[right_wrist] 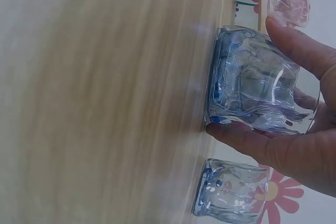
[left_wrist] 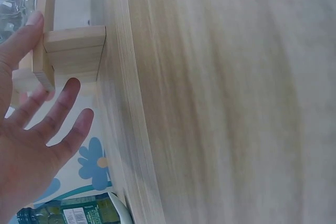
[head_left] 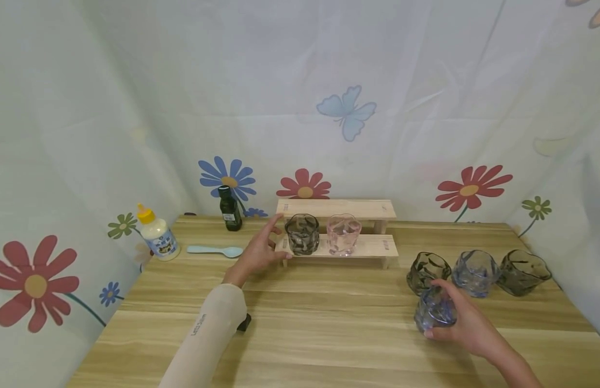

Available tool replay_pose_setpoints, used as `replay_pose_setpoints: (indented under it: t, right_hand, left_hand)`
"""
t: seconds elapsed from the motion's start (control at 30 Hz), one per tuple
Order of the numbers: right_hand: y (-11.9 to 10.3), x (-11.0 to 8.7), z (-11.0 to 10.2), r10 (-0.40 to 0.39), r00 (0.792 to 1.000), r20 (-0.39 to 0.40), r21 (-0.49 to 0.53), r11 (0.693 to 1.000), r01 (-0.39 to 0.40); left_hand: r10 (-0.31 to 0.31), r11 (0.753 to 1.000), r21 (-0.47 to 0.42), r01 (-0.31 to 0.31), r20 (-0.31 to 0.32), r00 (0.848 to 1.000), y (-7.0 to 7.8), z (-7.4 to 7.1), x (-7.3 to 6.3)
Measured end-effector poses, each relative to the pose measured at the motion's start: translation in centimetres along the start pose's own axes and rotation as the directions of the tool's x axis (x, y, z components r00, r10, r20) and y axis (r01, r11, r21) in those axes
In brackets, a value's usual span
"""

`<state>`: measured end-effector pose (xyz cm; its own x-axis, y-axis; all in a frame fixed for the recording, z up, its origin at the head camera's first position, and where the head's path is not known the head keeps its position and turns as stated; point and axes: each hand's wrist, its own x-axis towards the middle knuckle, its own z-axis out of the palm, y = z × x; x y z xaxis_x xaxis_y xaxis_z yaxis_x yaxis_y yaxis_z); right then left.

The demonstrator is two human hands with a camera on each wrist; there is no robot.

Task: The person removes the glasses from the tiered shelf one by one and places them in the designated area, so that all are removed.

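My right hand (head_left: 462, 320) grips a bluish clear glass (head_left: 433, 310) with a wavy, faceted wall, thumb and fingers on opposite sides. In the right wrist view this glass (right_wrist: 252, 80) stands upright, its base at or very near the tabletop. My left hand (head_left: 258, 250) is at the left end of a two-step wooden stand (head_left: 336, 207), beside a smoky grey glass (head_left: 302, 234) on the lower step. In the left wrist view its fingers (left_wrist: 60, 108) are spread and fairly straight, with the thumb against the step's end. A pink glass (head_left: 343, 235) stands right of the grey one.
On the right stand a dark glass (head_left: 428, 272), a pale blue glass (head_left: 476, 273) and another dark glass (head_left: 524, 273). Leftward are a dark green bottle (head_left: 229, 209), a light blue spoon (head_left: 215, 250) and a yellow-capped squeeze bottle (head_left: 158, 237). A printed curtain (head_left: 251, 81) hangs behind the table.
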<state>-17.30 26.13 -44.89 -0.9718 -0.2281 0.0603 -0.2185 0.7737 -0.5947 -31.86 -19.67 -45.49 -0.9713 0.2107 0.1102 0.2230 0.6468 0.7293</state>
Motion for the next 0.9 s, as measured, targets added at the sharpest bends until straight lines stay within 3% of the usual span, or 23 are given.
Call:
replay_pose_setpoints:
  t: [0.4,0.9]
  right_hand:
    - [0.3,0.1,-0.2,-0.006,1.0,0.005,0.016,1.0,0.006]
    - [-0.6,-0.1,-1.6,-0.086,0.996,0.01,0.076,0.993,0.085]
  left_hand:
    - [0.001,1.0,0.003,-0.001,0.002,1.0,0.1,0.0,0.0]
    - [0.001,1.0,0.003,-0.001,-0.009,1.0,-0.1,0.2,0.1]
